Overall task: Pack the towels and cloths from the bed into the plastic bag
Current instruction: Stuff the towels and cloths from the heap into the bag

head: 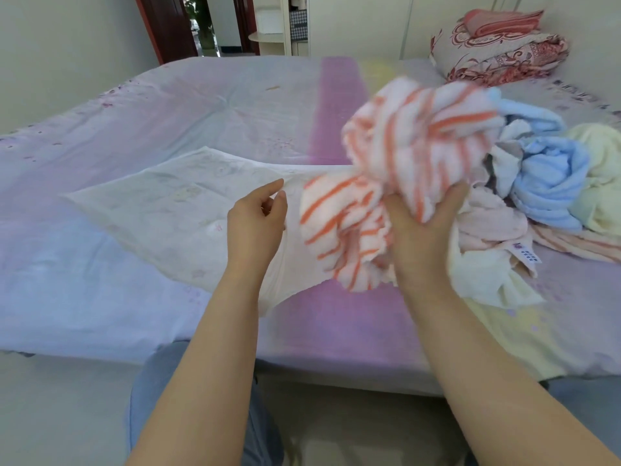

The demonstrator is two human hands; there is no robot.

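My right hand [420, 227] grips a bunched white towel with orange stripes [403, 156], lifted above the bed and blurred. My left hand [257, 220] pinches the rim of a thin translucent plastic bag [161, 203] that lies flat on the bed, its mouth facing the striped towel. To the right lies a pile of cloths: a pale pink one [490, 223], a blue towel [551, 183], a pale yellow towel [601, 183] and a white cloth with a tag [487, 274].
The bed [168, 112] has a pastel lilac sheet. Folded red-patterned quilts [500, 52] sit at the far right corner. A doorway [208, 25] and a shelf [285, 25] stand behind the bed. My knees are below the bed's near edge.
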